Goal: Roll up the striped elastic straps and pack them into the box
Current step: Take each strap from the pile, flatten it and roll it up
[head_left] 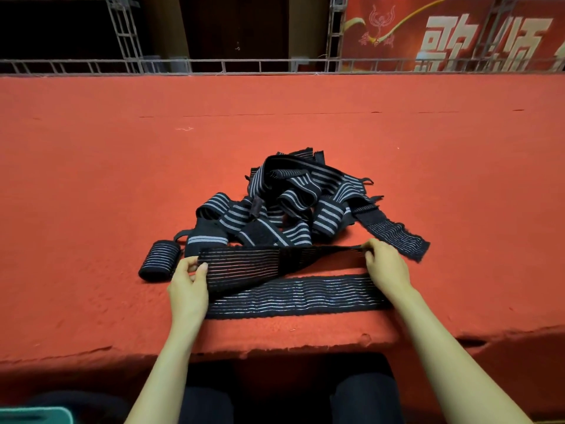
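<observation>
Left hand (188, 283) and right hand (386, 264) each pinch 1 end of black grey-striped elastic strap (244, 267), stretched above red felt table (91, 179). Likely soft, light, springy: hold ends. Tangled strap pile (290, 203) at 12 o'clock, rolled strap (160, 261) at 9.

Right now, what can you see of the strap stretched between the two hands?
The strap is black stretchy fabric with thin pale stripes running lengthwise. It spans between the hands, wide at the left hand, twisted narrow at the right hand; both pinch its ends. It passes just over a flat strap length on the red cloth; whether they join is unclear.
</observation>
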Demonstrator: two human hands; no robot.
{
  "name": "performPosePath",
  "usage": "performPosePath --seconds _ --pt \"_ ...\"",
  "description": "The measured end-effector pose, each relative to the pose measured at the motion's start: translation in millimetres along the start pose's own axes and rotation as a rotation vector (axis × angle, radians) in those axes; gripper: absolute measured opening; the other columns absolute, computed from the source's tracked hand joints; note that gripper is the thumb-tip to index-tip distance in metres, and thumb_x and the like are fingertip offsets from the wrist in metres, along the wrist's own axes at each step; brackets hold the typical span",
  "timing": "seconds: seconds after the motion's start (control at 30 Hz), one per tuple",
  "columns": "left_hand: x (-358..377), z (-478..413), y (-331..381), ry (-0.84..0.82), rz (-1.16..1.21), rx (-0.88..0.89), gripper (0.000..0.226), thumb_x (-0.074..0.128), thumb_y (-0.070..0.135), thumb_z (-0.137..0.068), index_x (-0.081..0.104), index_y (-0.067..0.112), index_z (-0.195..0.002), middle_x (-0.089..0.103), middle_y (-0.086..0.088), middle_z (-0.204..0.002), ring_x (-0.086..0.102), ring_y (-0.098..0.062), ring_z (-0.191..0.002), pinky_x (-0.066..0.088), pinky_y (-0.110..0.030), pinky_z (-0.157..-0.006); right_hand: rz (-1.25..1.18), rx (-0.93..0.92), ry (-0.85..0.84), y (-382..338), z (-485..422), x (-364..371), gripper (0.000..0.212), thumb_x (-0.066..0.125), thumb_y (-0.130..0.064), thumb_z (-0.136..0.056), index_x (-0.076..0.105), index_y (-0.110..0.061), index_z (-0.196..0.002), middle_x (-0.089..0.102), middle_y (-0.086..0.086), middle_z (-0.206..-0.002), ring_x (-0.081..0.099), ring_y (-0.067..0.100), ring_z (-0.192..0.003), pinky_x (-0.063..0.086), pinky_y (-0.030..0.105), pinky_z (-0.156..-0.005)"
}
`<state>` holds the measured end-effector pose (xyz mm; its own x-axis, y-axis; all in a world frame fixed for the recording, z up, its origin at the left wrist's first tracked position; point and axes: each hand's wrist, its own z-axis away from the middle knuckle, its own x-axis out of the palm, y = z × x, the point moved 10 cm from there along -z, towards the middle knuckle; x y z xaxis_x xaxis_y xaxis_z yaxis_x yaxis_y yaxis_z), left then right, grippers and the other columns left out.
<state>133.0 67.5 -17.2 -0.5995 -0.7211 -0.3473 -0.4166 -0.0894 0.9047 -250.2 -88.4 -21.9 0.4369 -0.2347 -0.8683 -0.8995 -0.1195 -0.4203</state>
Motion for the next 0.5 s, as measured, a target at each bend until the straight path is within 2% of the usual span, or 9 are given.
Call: performPosePath --seconds 0.1,0.23,0.4,0.5 --pt "-3.4 -3.2 -1.5 0.004 -0.017 -0.006 0.018 0.053 0.01 -0.094 0.059 0.003 -0.109 0.059 -0.003 -0.098 0.054 -0.017 -0.091 0.037 -0.026 -0.082 -0.141 -0.066 0.067 -7.6 -5.1 -20.1 0.015 0.054 -0.011 -0.091 0.066 -0.011 -0.101 0.069 0.01 -0.102 0.06 0.031 -0.097 0.043 0.037 -0.08" --pt "-7.4 -10.0 -9.9 0.008 0.001 -0.049 0.02 0.054 0.011 -0.094 0.059 0.004 -0.111 0.062 -0.007 -0.102 0.056 -0.019 -0.095 0.039 -0.027 -0.084 -0.356 -0.096 0.114 -12.0 -8.4 -47.3 0.01 0.059 -0.014 -0.092 0.066 -0.015 -0.099 0.07 0.002 -0.097 0.063 0.021 -0.092 0.046 0.034 -0.085" --pt "-5.9 -7.5 -5.4 -0.029 -0.085 -0.037 0.022 0.054 0.01 -0.094 0.06 0.0 -0.113 0.064 -0.014 -0.106 0.055 -0.02 -0.094 0.038 -0.029 -0.084 -0.513 -0.032 0.188 1.0 -2.8 -70.1 0.012 0.068 -0.012 -0.085 0.065 -0.013 -0.097 0.066 -0.002 -0.088 0.059 0.013 -0.084 0.035 0.014 -0.072" --pt "-4.1 -2.6 -5.0 -0.057 -0.155 -0.02 0.024 0.053 0.01 -0.094 0.061 0.0 -0.114 0.065 -0.017 -0.109 0.058 -0.03 -0.103 0.039 -0.034 -0.087 -0.546 0.04 0.199 13.3 1.9 -70.7 0.018 0.071 -0.013 -0.083 0.065 -0.013 -0.1 0.064 -0.001 -0.089 0.057 0.014 -0.083 0.033 0.015 -0.069"
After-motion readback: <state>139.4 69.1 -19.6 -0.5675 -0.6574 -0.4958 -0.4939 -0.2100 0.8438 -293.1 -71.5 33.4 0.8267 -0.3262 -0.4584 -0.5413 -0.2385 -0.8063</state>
